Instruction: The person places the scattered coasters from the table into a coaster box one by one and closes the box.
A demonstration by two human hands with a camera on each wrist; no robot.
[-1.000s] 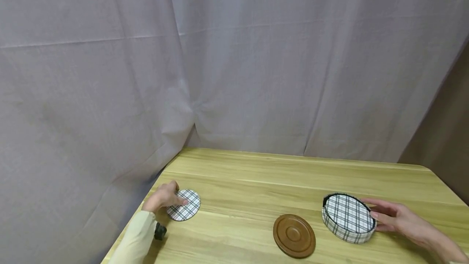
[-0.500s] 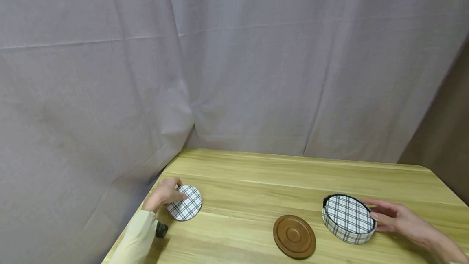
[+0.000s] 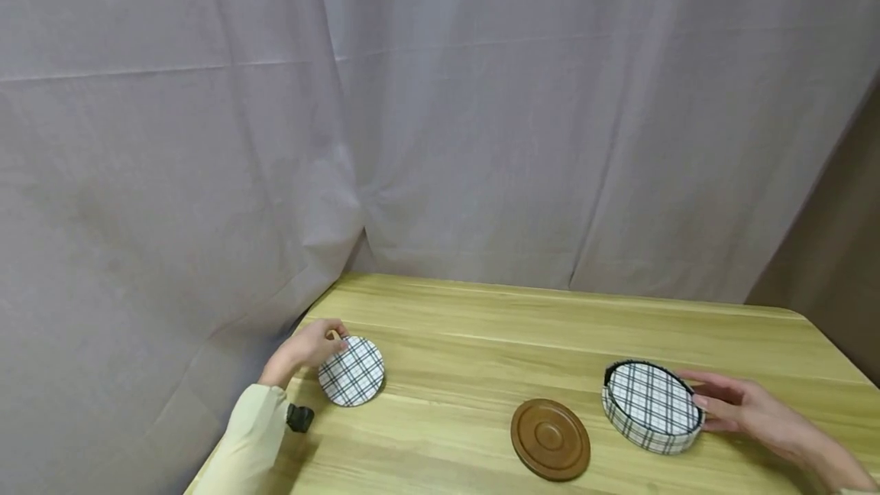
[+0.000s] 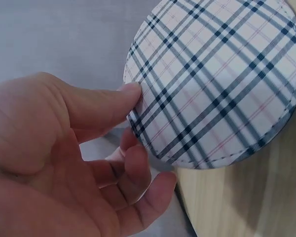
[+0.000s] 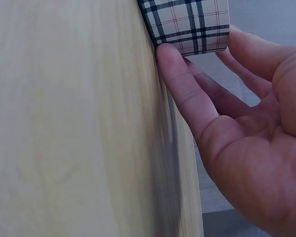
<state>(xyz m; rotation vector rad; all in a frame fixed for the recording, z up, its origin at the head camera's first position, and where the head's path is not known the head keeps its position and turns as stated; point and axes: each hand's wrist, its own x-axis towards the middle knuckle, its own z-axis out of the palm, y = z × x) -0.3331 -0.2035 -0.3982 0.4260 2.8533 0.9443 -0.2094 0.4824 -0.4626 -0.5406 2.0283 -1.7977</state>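
A round plaid coaster (image 3: pixel 354 376), white with dark crossing bands, is pinched at its edge by my left hand (image 3: pixel 309 346) on the left side of the table. In the left wrist view the thumb lies on the face of the coaster (image 4: pixel 222 84), fingers behind it, and the disc is tilted above the tabletop. My right hand (image 3: pixel 745 412) grips the side of a round plaid coaster holder (image 3: pixel 642 434), thumb at its rim. Another plaid coaster (image 3: pixel 656 399) shows inside the holder. The right wrist view has fingertips of the right hand (image 5: pixel 237 103) low against the holder's wall (image 5: pixel 190 24).
Between the hands, nearer the holder, a brown round disc (image 3: pixel 550 440) with concentric rings lies flat on the wooden table (image 3: pixel 447 357). A grey curtain (image 3: pixel 467 136) hangs behind and left of the table. A black strap piece (image 3: pixel 299 418) is on the left wrist.
My left hand has raised the coaster off the table, moving slightly away and tilting it up. The right hand and the holder have stayed in place.
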